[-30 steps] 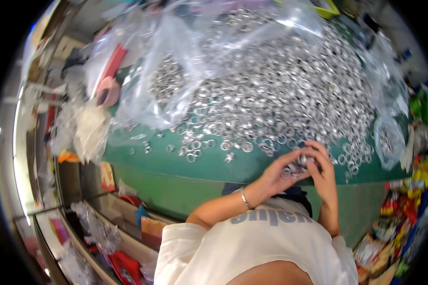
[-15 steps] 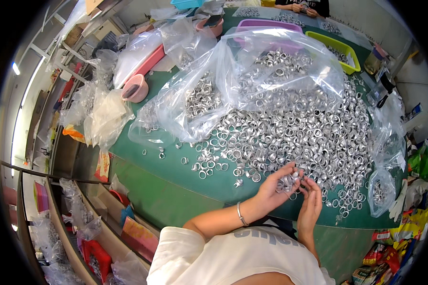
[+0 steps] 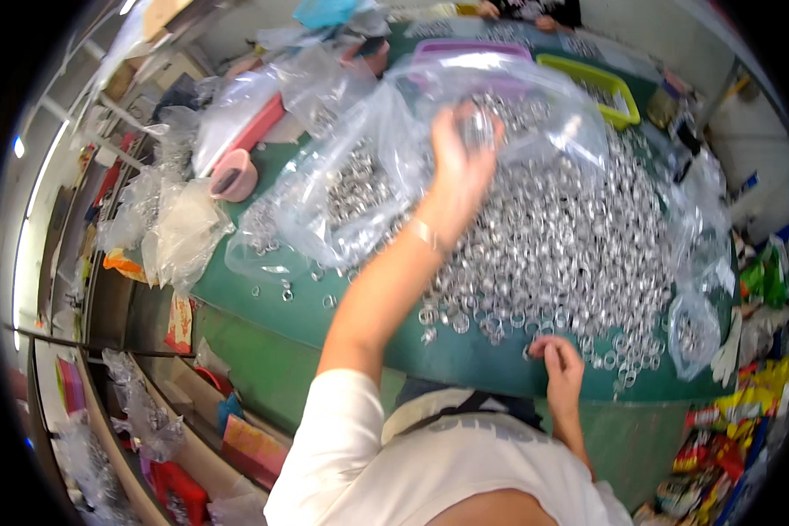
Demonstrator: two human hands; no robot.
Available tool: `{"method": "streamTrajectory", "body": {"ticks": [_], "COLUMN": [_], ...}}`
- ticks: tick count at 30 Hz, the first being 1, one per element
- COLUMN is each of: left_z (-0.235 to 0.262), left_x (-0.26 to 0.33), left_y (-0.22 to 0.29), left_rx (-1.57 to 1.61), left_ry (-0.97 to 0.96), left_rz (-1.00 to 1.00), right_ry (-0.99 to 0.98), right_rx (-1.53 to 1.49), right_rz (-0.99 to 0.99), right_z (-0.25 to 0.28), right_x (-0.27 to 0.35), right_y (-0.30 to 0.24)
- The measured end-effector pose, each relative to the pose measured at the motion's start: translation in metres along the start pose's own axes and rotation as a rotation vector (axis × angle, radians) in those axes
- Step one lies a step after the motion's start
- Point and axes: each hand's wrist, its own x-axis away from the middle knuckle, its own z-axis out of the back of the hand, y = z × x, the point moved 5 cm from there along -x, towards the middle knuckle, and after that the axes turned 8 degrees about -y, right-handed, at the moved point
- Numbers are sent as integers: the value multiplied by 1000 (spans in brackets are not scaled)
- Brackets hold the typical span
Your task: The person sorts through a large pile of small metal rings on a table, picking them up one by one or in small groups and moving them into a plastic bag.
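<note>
The left hand (image 3: 463,145) cups rings (image 3: 477,130); beside it, a clear bag (image 3: 574,136) holds more. The right hand (image 3: 561,364) curls, contents unclear.

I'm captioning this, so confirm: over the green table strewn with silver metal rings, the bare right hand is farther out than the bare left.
Swapped: the head view shows the bare left hand farther out than the bare right hand over the green table strewn with silver metal rings.

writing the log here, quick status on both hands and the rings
Left grip holding rings, motion-blurred, by the clear bag. Right grip curled near the table's front edge, hold unclear. Loose rings heaped; clear bag covers some.
</note>
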Motion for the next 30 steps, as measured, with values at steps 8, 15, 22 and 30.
{"method": "streamTrajectory", "body": {"ticks": [8, 15, 22, 30], "left_z": [-2, 62, 99, 98], "left_x": [11, 149, 181, 166], "left_y": [6, -13, -30, -45], "left_rx": [-762, -1675, -2260, -2284], "left_ry": [-220, -586, -547, -530], "left_rz": [-202, -1, -300, -357], "right_ry": [197, 177, 84, 252], "right_rx": [415, 959, 1197, -546], "right_rz": [42, 321, 328, -103], "right_z": [41, 18, 3, 46], "right_x": [8, -28, -61, -41], "right_y": [-2, -32, -24, -16]}}
